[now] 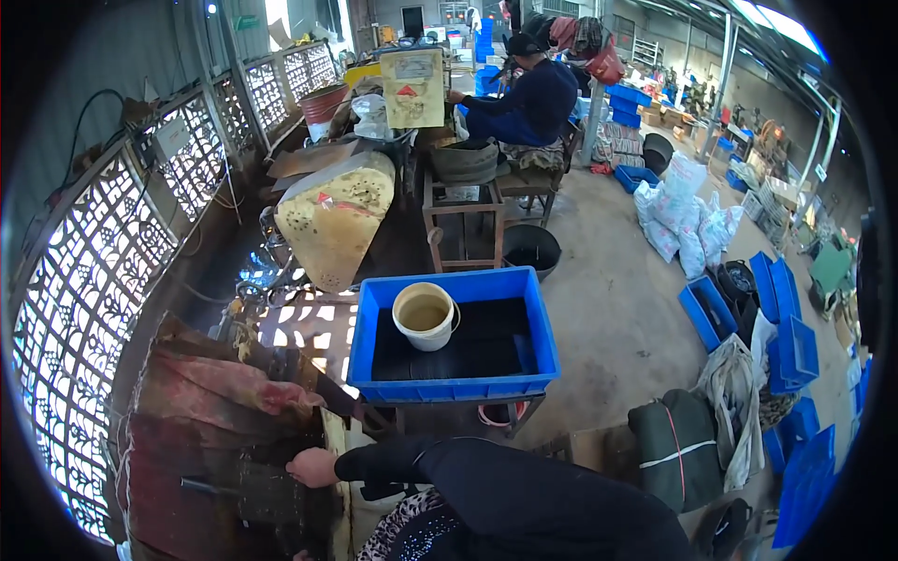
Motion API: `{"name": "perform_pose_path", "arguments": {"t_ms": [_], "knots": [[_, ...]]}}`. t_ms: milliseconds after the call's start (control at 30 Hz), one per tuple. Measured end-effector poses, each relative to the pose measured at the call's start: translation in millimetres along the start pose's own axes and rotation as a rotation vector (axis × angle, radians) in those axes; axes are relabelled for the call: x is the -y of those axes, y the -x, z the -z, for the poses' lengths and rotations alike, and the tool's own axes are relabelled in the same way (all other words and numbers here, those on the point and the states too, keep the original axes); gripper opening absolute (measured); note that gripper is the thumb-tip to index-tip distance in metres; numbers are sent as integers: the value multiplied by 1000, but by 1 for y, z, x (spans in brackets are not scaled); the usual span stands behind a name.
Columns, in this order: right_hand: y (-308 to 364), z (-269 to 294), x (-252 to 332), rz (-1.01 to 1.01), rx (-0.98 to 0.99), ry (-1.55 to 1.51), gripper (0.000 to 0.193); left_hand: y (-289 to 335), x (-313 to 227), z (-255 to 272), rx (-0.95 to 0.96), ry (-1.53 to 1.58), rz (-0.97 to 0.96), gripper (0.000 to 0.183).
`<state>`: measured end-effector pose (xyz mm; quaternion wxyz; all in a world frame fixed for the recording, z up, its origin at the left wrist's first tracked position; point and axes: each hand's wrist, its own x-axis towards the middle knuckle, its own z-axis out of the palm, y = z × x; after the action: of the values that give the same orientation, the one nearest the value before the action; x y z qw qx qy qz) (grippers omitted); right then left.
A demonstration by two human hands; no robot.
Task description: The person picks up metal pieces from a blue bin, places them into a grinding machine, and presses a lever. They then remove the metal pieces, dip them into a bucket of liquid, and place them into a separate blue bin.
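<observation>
My right hand [313, 467], in a dark sleeve, reaches left across my front. Its fingers are curled at the edge of a dark, stained bench [253, 510]; what they hold, if anything, is hidden. A small bit of skin at the lower edge seems to be my left hand [301, 555], its fingers out of sight. A reddish dirty cloth [234, 383] drapes over the bench's far side, and a short metal rod [201, 486] lies left of my right hand. Ahead, a blue plastic tray [454, 388] with a dark inside holds a cream bucket [426, 337], which has cloudy liquid in it.
A yellowish machine cover [337, 215] stands ahead left, beside a lattice wall [84, 327]. Beyond the tray are a rusty frame stool [465, 229], a black tub [531, 251] and a seated person [533, 93]. White sacks [678, 210], blue crates [708, 313] and a green bundle [675, 449] stand right.
</observation>
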<state>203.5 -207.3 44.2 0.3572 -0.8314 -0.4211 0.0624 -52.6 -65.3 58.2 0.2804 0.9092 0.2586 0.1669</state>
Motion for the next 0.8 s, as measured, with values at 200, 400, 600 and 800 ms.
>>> {"name": "perform_pose_path", "arguments": {"t_ms": [200, 400, 600, 800], "knots": [[5, 7, 2, 55, 31, 13, 18, 0, -22, 4, -10, -85, -34, 25], [1, -1, 0, 83, 80, 50, 15, -3, -31, 4, -26, -102, -3, 22], [5, -2, 0, 119, 45, 78, 17, -4, -38, 1, -39, -166, -6, 20], [5, -2, 2, 132, 45, 88, 16, -3, -17, -9, -86, -136, -43, 19]]}}
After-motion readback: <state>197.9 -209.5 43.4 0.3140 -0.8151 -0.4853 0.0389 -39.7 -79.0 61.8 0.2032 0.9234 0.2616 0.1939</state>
